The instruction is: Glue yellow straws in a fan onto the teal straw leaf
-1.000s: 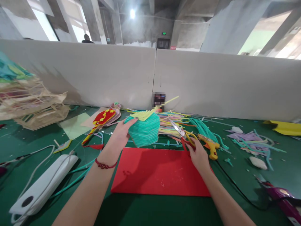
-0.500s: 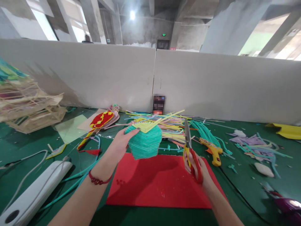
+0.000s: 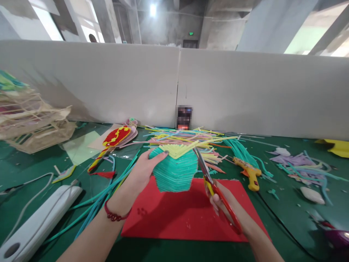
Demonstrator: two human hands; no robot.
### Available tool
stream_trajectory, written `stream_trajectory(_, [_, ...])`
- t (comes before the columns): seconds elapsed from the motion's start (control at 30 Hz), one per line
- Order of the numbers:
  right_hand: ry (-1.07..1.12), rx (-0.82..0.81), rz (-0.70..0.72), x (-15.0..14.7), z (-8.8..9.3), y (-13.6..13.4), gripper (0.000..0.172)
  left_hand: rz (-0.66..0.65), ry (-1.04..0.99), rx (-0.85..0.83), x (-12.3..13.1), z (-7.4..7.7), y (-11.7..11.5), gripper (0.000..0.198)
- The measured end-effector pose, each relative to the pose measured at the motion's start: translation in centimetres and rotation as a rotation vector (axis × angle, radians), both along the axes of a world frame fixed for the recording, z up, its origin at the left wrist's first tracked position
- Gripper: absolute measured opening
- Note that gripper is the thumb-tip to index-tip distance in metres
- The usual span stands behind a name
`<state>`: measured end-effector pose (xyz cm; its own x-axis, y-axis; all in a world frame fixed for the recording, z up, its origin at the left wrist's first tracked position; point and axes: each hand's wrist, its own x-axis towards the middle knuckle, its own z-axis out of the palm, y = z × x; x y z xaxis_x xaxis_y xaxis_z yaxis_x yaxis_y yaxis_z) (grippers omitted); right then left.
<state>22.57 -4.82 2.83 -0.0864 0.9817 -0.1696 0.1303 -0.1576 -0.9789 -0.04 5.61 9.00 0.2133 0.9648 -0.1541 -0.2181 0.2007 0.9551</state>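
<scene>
My left hand [image 3: 144, 171] grips a teal layered piece [image 3: 174, 171] with a yellow top, holding it upright above the red mat [image 3: 174, 214]. My right hand [image 3: 220, 202] is closed on red and yellow scissors [image 3: 215, 189]. Their blades point up and left, and the tips reach the teal piece's right upper edge. A red cord bracelet [image 3: 114, 214] sits on my left wrist.
A heap of coloured strips [image 3: 191, 140] lies behind the teal piece. A yellow glue gun [image 3: 247, 171] rests to the right, with foam scraps [image 3: 297, 165] beyond. A white device [image 3: 40, 218] and cables lie left, stacked stick frames [image 3: 32, 123] far left. A grey partition [image 3: 174, 87] closes the back.
My right hand picked the scissors up off the table and brought them to the teal piece. My left hand lowered the piece a little toward me.
</scene>
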Motion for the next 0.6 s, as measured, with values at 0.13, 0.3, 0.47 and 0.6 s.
stream_trajectory(0.13, [-0.008, -0.012, 0.01, -0.2, 0.6, 0.0, 0.054, -0.073, 0.061, 0.036, 0.0, -0.7, -0.1, 0.032])
stream_trajectory(0.3, [-0.006, -0.07, 0.018, -0.3, 1.1, 0.2, 0.059, -0.115, 0.12, 0.055, 0.1, -1.0, -0.3, 0.032])
stream_trajectory(0.47, [0.033, -0.151, 0.04, 0.3, 0.2, 0.6, 0.062, -0.152, 0.168, 0.05, 0.0, -0.8, -0.2, 0.036])
stream_trajectory(0.6, [0.012, -0.149, 0.045, 0.5, -0.3, 0.6, 0.064, -0.13, 0.169, 0.036, 0.0, -0.5, -0.1, 0.035])
